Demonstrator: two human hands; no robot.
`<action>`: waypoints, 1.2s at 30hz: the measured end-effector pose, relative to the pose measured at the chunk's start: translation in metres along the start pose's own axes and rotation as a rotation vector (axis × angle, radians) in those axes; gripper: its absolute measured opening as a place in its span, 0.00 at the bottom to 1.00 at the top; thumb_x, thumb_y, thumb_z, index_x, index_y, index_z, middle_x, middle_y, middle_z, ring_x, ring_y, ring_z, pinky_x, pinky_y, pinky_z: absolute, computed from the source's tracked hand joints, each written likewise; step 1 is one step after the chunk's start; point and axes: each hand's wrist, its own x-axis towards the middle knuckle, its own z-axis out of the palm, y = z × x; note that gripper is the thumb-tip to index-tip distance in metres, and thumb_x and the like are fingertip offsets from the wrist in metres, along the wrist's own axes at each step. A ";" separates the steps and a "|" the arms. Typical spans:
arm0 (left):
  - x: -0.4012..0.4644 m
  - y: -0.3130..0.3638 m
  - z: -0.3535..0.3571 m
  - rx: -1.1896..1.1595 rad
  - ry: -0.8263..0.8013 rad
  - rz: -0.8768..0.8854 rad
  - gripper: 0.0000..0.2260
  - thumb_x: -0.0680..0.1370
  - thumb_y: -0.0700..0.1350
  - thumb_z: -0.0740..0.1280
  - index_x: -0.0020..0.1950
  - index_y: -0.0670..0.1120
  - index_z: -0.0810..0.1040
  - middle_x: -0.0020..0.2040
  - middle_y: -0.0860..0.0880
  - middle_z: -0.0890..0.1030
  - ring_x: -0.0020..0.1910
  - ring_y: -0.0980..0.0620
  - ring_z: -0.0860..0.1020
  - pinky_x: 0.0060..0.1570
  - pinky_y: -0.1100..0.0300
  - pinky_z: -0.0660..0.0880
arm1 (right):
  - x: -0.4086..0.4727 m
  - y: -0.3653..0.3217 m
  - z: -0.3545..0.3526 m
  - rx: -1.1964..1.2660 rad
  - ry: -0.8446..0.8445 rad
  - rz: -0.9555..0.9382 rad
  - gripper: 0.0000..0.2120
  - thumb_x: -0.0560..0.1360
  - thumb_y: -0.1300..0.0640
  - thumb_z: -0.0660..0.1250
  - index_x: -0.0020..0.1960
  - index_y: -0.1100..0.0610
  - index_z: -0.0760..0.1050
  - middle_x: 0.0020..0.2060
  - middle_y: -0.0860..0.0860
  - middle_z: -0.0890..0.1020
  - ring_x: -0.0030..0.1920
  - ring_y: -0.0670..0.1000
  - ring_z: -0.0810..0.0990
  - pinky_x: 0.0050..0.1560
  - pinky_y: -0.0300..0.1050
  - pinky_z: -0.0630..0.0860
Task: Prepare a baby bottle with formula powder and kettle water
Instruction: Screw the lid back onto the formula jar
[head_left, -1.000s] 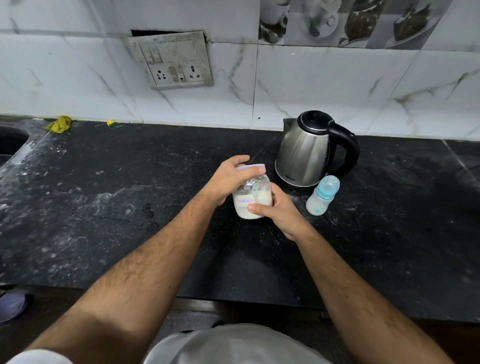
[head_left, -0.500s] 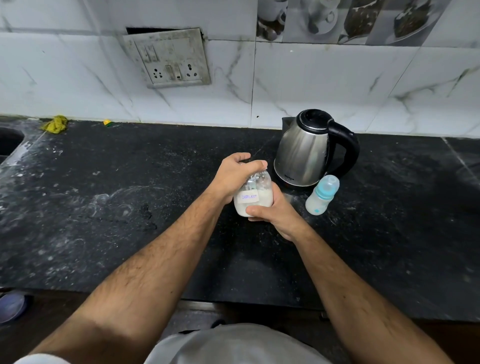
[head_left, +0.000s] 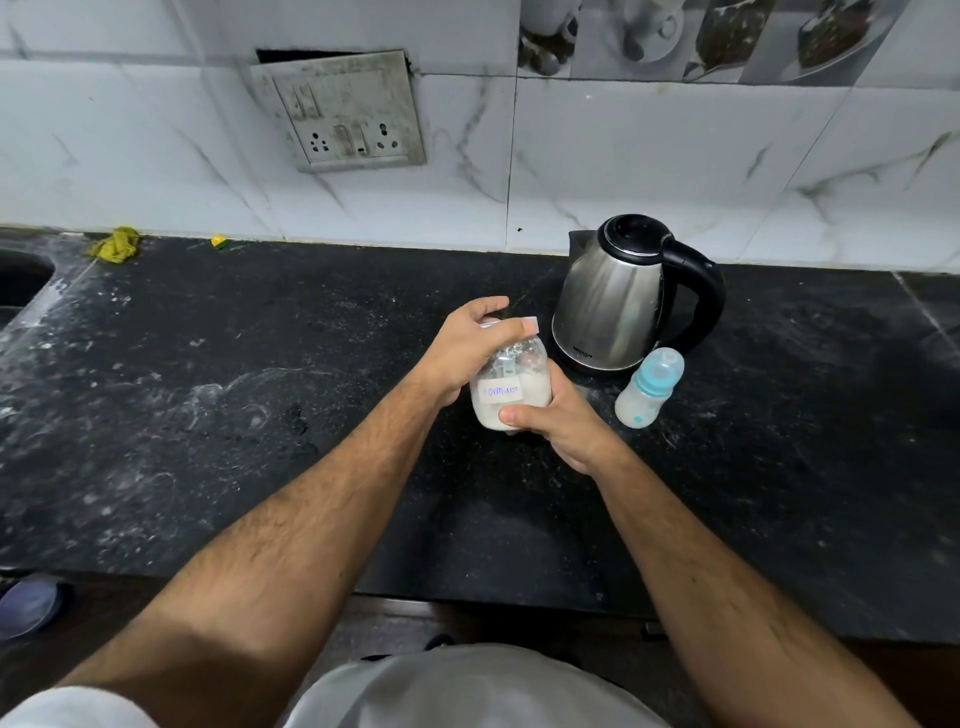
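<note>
A clear jar of white formula powder (head_left: 511, 387) with a handwritten label stands on the black counter (head_left: 260, 415). My left hand (head_left: 467, 345) grips the jar's pale lid from above. My right hand (head_left: 550, 421) wraps round the jar's lower right side, thumb across the front. A steel kettle (head_left: 610, 306) with a black lid and handle stands just behind and to the right. A small baby bottle (head_left: 647, 389) with a teal collar and nipple stands in front of the kettle, right of my hands.
A sink edge (head_left: 23, 275) shows at the far left. A yellow cloth (head_left: 114, 244) and a small yellow bit (head_left: 219, 241) lie by the tiled wall. A socket plate (head_left: 340, 111) hangs on the wall. The counter's front edge (head_left: 493, 608) runs near my body.
My left hand has turned a little on the lid, so the lid's edge shows again beside the fingers. The jar, kettle and bottle stay where they were.
</note>
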 end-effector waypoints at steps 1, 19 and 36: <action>0.000 -0.002 0.000 0.021 0.003 0.000 0.43 0.60 0.57 0.78 0.72 0.48 0.70 0.57 0.44 0.82 0.49 0.49 0.85 0.47 0.56 0.82 | 0.001 0.001 -0.001 -0.002 -0.001 0.002 0.41 0.63 0.66 0.75 0.73 0.59 0.63 0.63 0.61 0.78 0.59 0.55 0.80 0.55 0.54 0.78; -0.017 -0.070 -0.019 -0.046 -0.101 -0.255 0.14 0.83 0.57 0.59 0.61 0.56 0.80 0.59 0.56 0.83 0.62 0.54 0.79 0.61 0.49 0.78 | 0.011 0.033 -0.036 -0.546 0.136 -0.017 0.34 0.68 0.57 0.80 0.70 0.54 0.71 0.62 0.57 0.77 0.57 0.53 0.79 0.60 0.51 0.77; 0.030 -0.069 0.008 -0.104 -0.158 -0.314 0.11 0.85 0.49 0.58 0.62 0.56 0.78 0.64 0.55 0.80 0.68 0.54 0.74 0.74 0.48 0.64 | 0.039 0.035 -0.062 -0.563 0.323 0.021 0.25 0.67 0.64 0.78 0.62 0.55 0.78 0.51 0.49 0.85 0.47 0.48 0.84 0.57 0.50 0.80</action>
